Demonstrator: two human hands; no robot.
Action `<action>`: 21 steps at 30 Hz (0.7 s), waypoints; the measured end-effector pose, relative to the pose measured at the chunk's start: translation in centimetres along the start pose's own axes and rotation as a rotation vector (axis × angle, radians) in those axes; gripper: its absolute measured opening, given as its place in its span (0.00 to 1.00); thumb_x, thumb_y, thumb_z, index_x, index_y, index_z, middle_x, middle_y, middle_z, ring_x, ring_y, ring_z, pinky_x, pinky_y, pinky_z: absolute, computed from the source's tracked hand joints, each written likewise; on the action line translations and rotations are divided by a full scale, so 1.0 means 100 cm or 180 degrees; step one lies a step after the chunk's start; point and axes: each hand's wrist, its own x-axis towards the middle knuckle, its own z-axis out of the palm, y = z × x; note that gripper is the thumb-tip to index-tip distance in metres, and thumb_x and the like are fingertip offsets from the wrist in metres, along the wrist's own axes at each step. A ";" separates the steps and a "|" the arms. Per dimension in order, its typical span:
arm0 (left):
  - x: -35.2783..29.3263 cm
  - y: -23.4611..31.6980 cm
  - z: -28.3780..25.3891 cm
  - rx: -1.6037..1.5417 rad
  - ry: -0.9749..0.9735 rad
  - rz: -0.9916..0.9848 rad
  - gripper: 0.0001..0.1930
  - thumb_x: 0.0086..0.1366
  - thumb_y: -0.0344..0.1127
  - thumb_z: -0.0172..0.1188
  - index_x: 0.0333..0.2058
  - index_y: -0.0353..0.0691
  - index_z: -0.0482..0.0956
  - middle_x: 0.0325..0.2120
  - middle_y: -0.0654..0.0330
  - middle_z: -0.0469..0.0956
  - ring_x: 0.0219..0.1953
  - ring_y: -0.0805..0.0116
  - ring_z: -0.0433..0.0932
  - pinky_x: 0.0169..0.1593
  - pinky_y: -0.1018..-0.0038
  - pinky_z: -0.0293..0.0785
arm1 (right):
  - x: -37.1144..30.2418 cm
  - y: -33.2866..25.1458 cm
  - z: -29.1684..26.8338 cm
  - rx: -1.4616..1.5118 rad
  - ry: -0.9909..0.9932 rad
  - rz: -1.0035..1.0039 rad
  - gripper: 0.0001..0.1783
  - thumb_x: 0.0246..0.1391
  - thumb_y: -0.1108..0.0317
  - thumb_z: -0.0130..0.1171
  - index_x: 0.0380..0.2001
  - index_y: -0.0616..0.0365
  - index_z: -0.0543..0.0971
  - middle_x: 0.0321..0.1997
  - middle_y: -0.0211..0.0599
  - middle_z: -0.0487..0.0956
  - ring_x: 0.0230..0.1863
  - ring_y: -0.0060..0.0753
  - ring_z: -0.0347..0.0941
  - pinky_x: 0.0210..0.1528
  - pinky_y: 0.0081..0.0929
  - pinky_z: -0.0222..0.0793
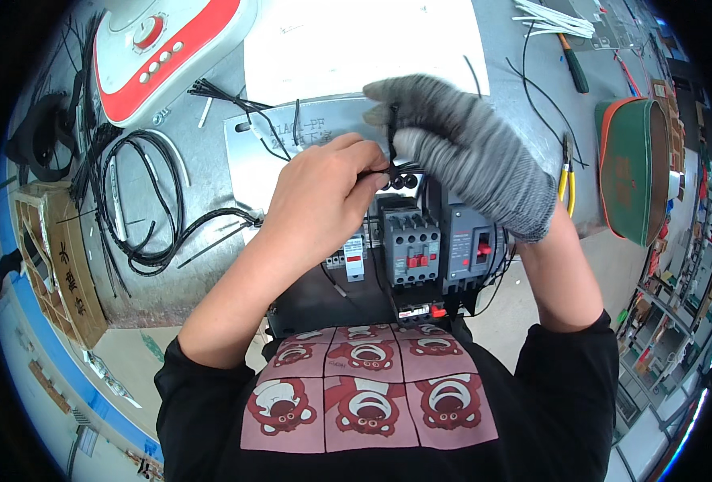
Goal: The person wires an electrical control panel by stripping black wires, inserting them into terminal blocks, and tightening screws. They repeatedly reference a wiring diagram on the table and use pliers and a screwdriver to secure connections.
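My bare left hand [324,189] is closed, its thumb and fingertips pinched at the lower end of a black cable tie [393,140], beside a bundle of black wires [408,169]. My right hand [472,153], in a grey knitted glove, grips the upper part of that tie between thumb and fingers. Just below the hands sits a grey contactor [411,249] with red parts on its front. To its right stands a dark grey circuit breaker [467,245] with a red switch. A small white module [354,259] is left of the contactor. All are on a metal mounting plate [247,173], partly hidden by my hands.
Loose black cable ties [219,91] lie at the plate's far left corner. Coiled black cable [135,249] runs off to the left. A red and white appliance [171,56], a white sheet [364,48], yellow-handled pliers [566,181] and a green box [625,173] surround the work.
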 end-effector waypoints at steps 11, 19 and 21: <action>0.010 -0.004 0.004 -0.0129 -0.0530 -0.0132 0.04 0.58 0.29 0.59 0.32 0.38 0.78 0.28 0.56 0.76 0.33 0.53 0.77 0.36 0.62 0.72 | -0.112 -0.018 0.056 0.0060 -0.1192 -0.0641 0.13 0.55 0.67 0.59 0.45 0.48 0.78 0.39 0.29 0.79 0.41 0.35 0.77 0.51 0.34 0.70; 0.009 -0.004 0.008 -0.0026 -0.0443 -0.0083 0.06 0.58 0.26 0.60 0.34 0.34 0.75 0.27 0.56 0.73 0.28 0.61 0.73 0.34 0.70 0.69 | -0.089 -0.027 0.086 -0.0769 -0.1866 -0.1614 0.18 0.53 0.68 0.51 0.48 0.56 0.75 0.46 0.44 0.74 0.49 0.44 0.72 0.58 0.40 0.65; 0.008 -0.007 0.009 -0.0125 -0.0339 -0.0051 0.06 0.58 0.27 0.60 0.34 0.34 0.75 0.27 0.56 0.73 0.28 0.60 0.73 0.34 0.70 0.69 | -0.089 -0.027 0.100 -0.0849 -0.1443 -0.1925 0.14 0.53 0.64 0.50 0.41 0.56 0.76 0.42 0.44 0.73 0.51 0.45 0.70 0.58 0.41 0.64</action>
